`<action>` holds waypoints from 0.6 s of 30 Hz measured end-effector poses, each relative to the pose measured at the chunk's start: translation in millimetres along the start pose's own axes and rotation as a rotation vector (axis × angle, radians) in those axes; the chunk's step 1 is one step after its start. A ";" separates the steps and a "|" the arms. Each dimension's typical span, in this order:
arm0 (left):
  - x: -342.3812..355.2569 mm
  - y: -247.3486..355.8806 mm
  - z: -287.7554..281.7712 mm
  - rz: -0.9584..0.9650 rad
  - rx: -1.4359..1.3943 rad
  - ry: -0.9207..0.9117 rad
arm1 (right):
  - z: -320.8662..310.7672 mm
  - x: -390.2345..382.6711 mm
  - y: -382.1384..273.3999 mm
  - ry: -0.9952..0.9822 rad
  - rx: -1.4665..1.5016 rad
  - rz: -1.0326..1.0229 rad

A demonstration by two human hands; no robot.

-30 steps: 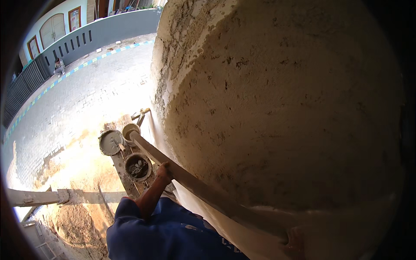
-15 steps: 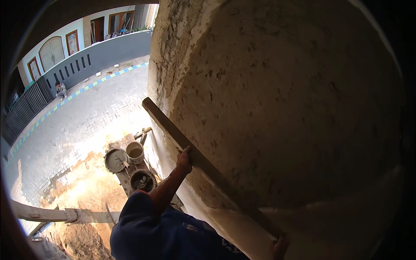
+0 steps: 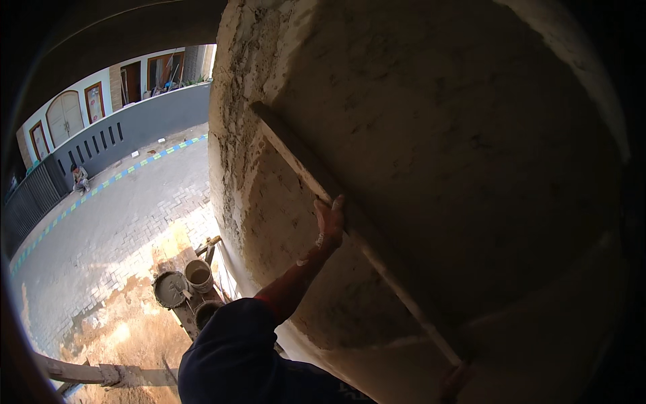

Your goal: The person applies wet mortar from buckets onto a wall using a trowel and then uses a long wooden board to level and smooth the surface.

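A long plasterer's straightedge (image 3: pixel 383 266) lies slantwise against the rough plastered wall (image 3: pixel 444 168), its upper end toward the wall's left edge. My left hand (image 3: pixel 330 219), smeared with pale mortar, is closed round the upper part of it. At the lower end my right hand (image 3: pixel 457 378) grips the straightedge; deep shade hides most of its fingers. The plaster looks pitted and streaked below the straightedge, and coarse along the left edge.
Below left, a plank holds a wide tub of grey mortar (image 3: pixel 169 289), a pale bucket (image 3: pixel 198 275) and a dark bucket (image 3: pixel 207 312) partly behind my arm. A wooden pole (image 3: pixel 134 376) crosses lower left. Beyond the paved street, a person (image 3: pixel 80 180) sits by a grey wall.
Both hands have moved the straightedge upward over the wall, and my left arm reaches higher. The view has shifted too, so the street and buckets sit lower in it.
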State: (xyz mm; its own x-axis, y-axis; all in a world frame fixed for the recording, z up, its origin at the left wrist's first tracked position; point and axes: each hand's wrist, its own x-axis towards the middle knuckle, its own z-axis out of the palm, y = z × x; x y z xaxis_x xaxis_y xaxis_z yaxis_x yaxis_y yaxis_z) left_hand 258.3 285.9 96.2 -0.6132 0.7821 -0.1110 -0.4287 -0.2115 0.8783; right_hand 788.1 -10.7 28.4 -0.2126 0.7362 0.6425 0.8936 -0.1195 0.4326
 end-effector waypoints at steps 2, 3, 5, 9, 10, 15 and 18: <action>-7.7 7.4 11.9 0.031 -0.067 -0.050 | 15.6 -7.7 16.0 -0.006 -0.070 0.030; -7.1 8.5 16.6 0.077 -0.062 -0.032 | 20.2 -6.1 18.5 0.014 -0.062 -0.008; 1.8 17.2 23.8 0.136 -0.058 -0.016 | 34.5 -3.4 15.2 0.046 -0.049 -0.039; 10.7 84.4 39.5 0.268 0.068 -0.038 | -25.5 63.6 -22.5 -0.223 0.279 0.429; 14.2 102.7 45.3 0.291 0.142 -0.029 | -31.3 70.1 -23.8 -0.182 0.175 0.370; 36.5 191.6 74.1 0.425 0.092 -0.038 | -65.2 127.9 -45.5 0.052 -0.122 0.151; 49.2 252.7 110.4 0.443 0.080 -0.059 | -92.3 162.6 -50.1 0.029 -0.168 0.262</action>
State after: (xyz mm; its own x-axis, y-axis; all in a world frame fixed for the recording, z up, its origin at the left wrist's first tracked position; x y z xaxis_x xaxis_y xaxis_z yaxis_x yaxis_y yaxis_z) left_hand 193.0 335.6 364.1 -0.6862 0.6587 0.3085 -0.0791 -0.4892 0.8686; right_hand 672.3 53.5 169.5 0.0023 0.6466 0.7628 0.8420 -0.4128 0.3473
